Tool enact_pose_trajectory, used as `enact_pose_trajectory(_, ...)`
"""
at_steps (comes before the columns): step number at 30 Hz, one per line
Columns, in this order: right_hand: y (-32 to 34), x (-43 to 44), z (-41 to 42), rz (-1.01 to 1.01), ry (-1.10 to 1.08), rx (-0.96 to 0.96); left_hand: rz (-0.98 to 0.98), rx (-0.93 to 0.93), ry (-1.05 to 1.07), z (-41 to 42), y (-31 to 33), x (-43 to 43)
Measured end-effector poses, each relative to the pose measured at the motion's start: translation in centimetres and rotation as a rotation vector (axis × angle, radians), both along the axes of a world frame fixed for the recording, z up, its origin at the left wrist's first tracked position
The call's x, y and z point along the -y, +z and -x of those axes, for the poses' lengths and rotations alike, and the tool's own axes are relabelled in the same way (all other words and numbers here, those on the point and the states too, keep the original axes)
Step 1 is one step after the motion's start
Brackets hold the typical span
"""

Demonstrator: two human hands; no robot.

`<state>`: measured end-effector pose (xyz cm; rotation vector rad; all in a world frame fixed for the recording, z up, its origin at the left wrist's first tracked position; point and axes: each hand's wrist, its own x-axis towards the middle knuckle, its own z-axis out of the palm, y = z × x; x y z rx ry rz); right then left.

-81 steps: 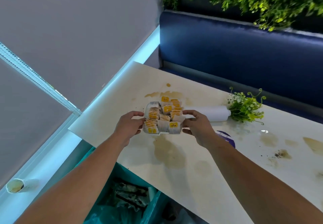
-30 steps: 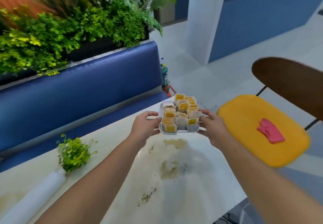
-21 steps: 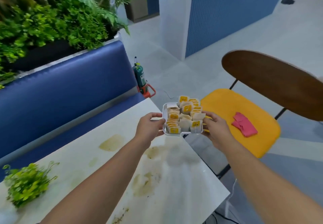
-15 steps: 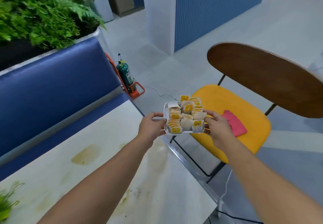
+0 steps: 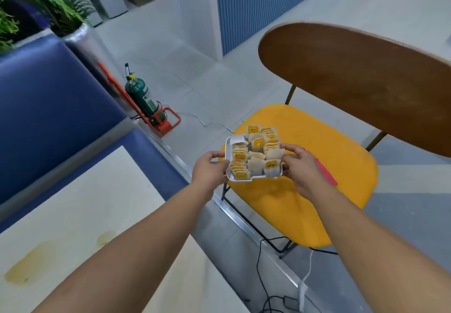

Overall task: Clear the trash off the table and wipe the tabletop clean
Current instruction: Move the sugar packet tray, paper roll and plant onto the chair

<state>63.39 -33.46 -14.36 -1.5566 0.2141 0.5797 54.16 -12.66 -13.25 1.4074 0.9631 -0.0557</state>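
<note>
A small white tray (image 5: 229, 150) packed with several tea bags bearing yellow tags hangs in the air over the front left of a yellow chair seat (image 5: 341, 159). My left hand (image 5: 210, 168) grips the tray's left edge and my right hand (image 5: 301, 167) grips its right edge. The tray is past the end of the cream tabletop (image 5: 80, 205), which shows brown stains (image 5: 29, 266) at the lower left. A pink cloth (image 5: 325, 173) lies on the seat, mostly hidden behind my right hand.
The chair has a brown wooden backrest (image 5: 361, 81). A blue bench (image 5: 48, 107) runs behind the table, with green plants (image 5: 31, 2) above it. A green extinguisher in an orange stand (image 5: 146, 103) is on the floor. Cables (image 5: 266, 276) trail under the chair.
Both hands have carried the tea bag tray from the table's left part, along it and out past its right end over the yellow chair. The view has swung right with them.
</note>
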Motion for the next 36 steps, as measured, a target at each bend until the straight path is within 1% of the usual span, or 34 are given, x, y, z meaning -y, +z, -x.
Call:
enact_pose_trajectory(8,-4.5,0.3,-4.2,0.053,0.015,0.025,-0.009,-0.012,-0.022,-3.9,-4.2,0.1)
enact_pose_trajectory(17,-8.3,-0.1,-7.4,0.152,0.042,0.087,-0.024,-0.028,-0.034,-6.8,-5.8,-0.1)
enact_pose_trajectory(22,-8.8,-0.4,-8.8,0.227,0.065,0.148,-0.027,-0.037,-0.051,-8.0,-6.3,-0.1)
enact_pose_trajectory(29,-8.0,-1.1,-10.7,0.346,0.121,0.258,0.032,-0.046,-0.037,-9.2,-7.0,0.1)
enact_pose_trajectory(33,-8.0,-1.4,-11.5,0.351,0.13,0.263,0.091,-0.062,0.018,-9.2,-7.5,0.2)
enact_pose_trajectory(36,-8.2,-1.5,-11.8,0.3,0.129,0.24,0.111,-0.091,0.059,-9.3,-7.7,0.4)
